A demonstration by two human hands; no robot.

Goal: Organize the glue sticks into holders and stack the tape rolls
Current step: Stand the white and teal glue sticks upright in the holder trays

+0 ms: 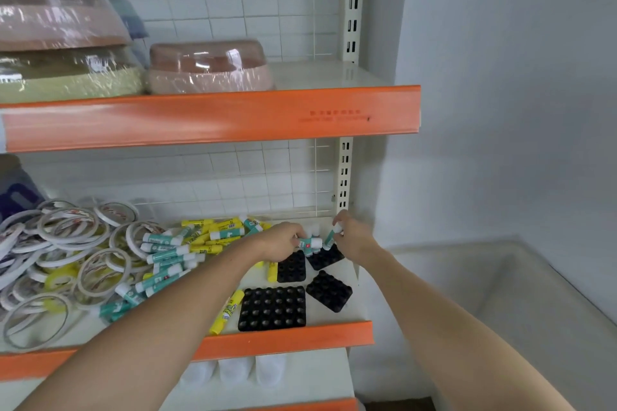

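A heap of teal and yellow glue sticks [187, 253] lies in the middle of the lower shelf. Loose white tape rolls [66, 250] are scattered at its left. Several black holders with round sockets sit at the right: a large one [272, 309] in front and smaller ones [329, 290] behind. My left hand [282, 240] grips a teal glue stick [310, 242] lying sideways over the rear holders. Beside it, my right hand [350, 233] pinches another teal glue stick [330, 237], tilted above a rear holder [325, 257].
An orange-edged upper shelf [213, 117] overhangs the work area and carries wrapped bowls [207, 67]. A wire grid backs the shelf, with a slotted upright post [344, 173] at its right. White cups [233, 370] stand on the shelf below. A white wall is at the right.
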